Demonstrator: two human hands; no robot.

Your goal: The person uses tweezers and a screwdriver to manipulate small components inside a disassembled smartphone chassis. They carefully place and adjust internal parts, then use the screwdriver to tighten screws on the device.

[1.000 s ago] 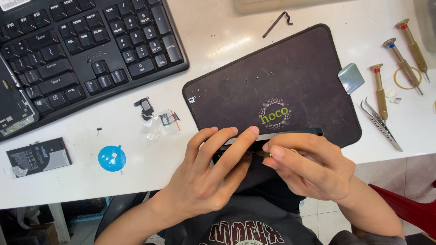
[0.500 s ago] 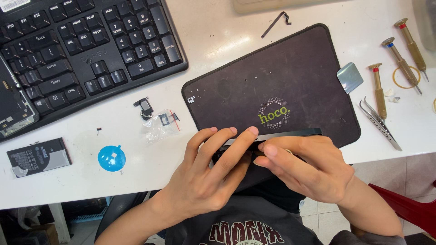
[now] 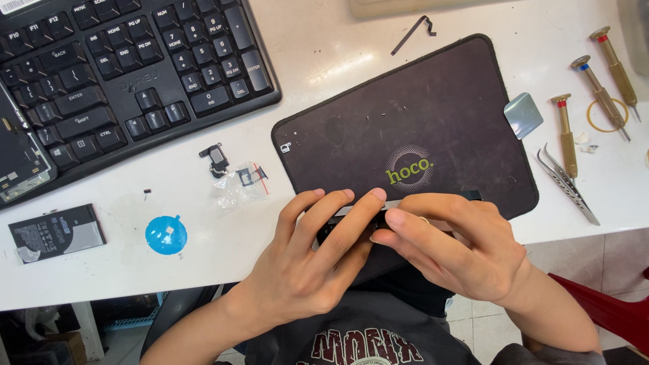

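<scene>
Both hands hold a dark, flat phone-like device [image 3: 351, 233] at the near edge of the dark work mat [image 3: 405, 122]. My left hand [image 3: 311, 263] wraps it from the left, fingers laid over its top edge. My right hand [image 3: 453, 243] grips it from the right, thumb and forefinger pinching near the middle where the two hands meet. Most of the device is hidden under my fingers.
A black keyboard [image 3: 115, 74] lies at the back left, a black battery [image 3: 57, 233] and blue round sticker [image 3: 166, 234] front left. Small parts and a clear bag [image 3: 233, 179] sit left of the mat. Screwdrivers [image 3: 598, 84], tweezers [image 3: 568, 186] and a silver square [image 3: 523, 115] lie at the right.
My right hand's fingers have shifted slightly left along the device toward the left hand. The rest stays still.
</scene>
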